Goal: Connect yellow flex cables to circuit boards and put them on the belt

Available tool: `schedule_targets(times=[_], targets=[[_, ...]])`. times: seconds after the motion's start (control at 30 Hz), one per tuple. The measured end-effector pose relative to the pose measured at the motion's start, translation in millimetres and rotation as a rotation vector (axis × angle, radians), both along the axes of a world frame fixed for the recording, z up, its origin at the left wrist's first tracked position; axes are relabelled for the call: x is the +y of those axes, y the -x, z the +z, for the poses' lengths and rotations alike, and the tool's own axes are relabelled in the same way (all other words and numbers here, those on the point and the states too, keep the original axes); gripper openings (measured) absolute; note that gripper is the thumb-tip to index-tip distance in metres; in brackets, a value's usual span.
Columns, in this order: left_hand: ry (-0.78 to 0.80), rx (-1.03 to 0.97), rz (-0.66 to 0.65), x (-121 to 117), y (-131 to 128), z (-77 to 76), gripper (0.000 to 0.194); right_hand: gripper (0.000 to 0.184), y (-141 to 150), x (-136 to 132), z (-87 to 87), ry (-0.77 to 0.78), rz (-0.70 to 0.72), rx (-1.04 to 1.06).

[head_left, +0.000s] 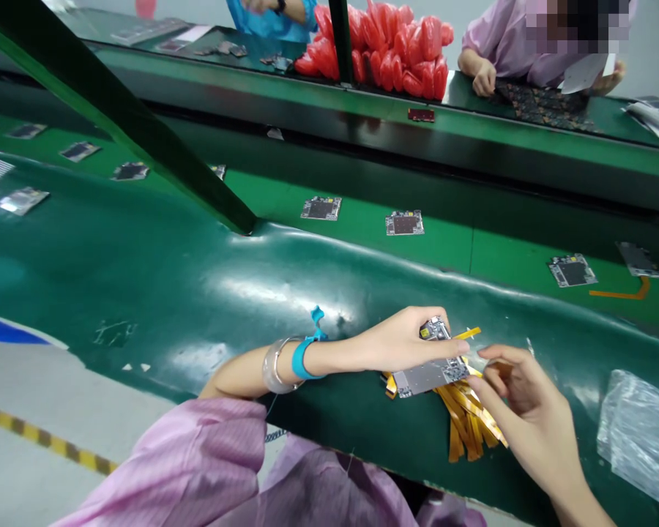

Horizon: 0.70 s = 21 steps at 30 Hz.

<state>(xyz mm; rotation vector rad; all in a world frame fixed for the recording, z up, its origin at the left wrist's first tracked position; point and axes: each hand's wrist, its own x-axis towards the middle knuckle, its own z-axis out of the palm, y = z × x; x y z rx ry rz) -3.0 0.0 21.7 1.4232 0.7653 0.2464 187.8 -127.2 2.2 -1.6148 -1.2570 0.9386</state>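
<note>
My left hand (398, 340) is closed round a small circuit board (431, 373), gripping its upper end with thumb and fingers. A thin yellow strip (466, 334) sticks out by the fingertips. My right hand (519, 399) is just right of the board, fingers curled in a pinch near its edge; what they grip I cannot make out. Under both hands lies a pile of several yellow-orange flex strips (469, 421) on the dark green mat (198, 293). A blue strap (304, 351) and a clear bangle (274, 364) circle my left wrist.
Several circuit boards (404, 222) ride the green conveyor belt (450, 241) beyond the mat. A green slanted beam (143, 132) crosses upper left. Clear plastic bags (640, 432) lie at right. Across the line are red bags (395, 47) and another person's hand (483, 77) over small parts.
</note>
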Motion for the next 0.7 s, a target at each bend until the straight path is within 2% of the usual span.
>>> schedule_targets(times=[0.17, 0.33, 0.47, 0.53, 0.6, 0.63, 0.7], targets=[[-0.010, -0.028, -0.040, -14.0, 4.2, 4.8, 0.018, 0.015, 9.8, -1.8, -2.4, -0.035, -0.097, -0.109], [-0.281, 0.046, -0.086, -27.9, 6.8, 5.9, 0.010, 0.008, 9.2, -4.7, -2.3, -0.110, -0.102, -0.254], [-0.404, 0.057, -0.094, -34.0, 7.6, 3.5, 0.004, 0.003, 11.0, -4.9, -5.5, -0.159, -0.076, -0.335], [-0.363, 0.045, -0.084, -32.8, 7.2, 2.7, 0.005, 0.005, 11.2, -4.1, -7.1, -0.225, -0.047, -0.363], [-0.216, 0.015, -0.076, -28.1, 6.1, 2.2, 0.008, 0.006, 9.0, -3.3, -6.6, -0.241, -0.018, -0.331], [-0.135, 0.001, -0.069, -24.7, 5.4, 1.9, 0.012, 0.009, 6.9, -3.0, -5.3, -0.207, -0.004, -0.271], [-0.026, -0.014, -0.052, -17.5, 4.2, 1.1, 0.021, 0.027, 1.5, -3.0, -0.9, -0.096, 0.021, -0.072]])
